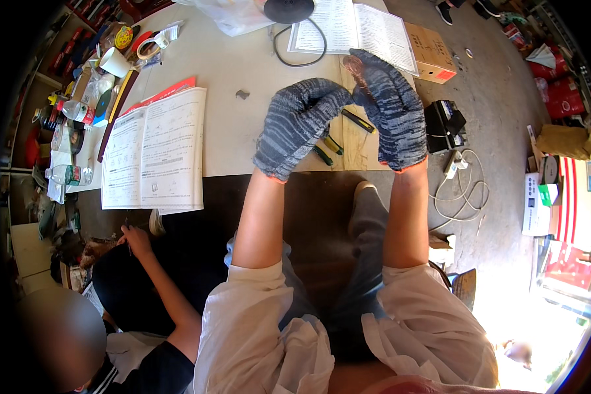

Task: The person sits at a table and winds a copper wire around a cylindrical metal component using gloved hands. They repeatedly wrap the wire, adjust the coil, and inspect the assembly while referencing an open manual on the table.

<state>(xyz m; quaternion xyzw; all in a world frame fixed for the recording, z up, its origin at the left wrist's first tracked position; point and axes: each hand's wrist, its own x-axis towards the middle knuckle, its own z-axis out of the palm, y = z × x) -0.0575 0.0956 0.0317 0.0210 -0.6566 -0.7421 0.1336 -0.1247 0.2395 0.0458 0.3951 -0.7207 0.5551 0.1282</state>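
Both my hands wear grey-and-black knitted gloves with orange cuffs, raised over the near right part of the table. In my right hand (394, 108) is a small bundle of thin copper-coloured wire (354, 65), which shows along the inner side of the fingers. My left hand (302, 121) is closed in a pinch, its fingertips meeting the right hand just below the wire; whatever lies between them is hidden. Under the hands lie a yellow-and-black utility knife (358, 121) and a tool with green-and-yellow handles (331, 146), probably pliers, partly covered by the left glove.
An open printed booklet (154, 151) overhangs the table's near left edge; another (354, 29) lies at the back, beside a black disc with a cable (289, 9). Bottles and tape crowd the left. A cardboard box (430, 52) stands right. A person (157, 262) sits lower left.
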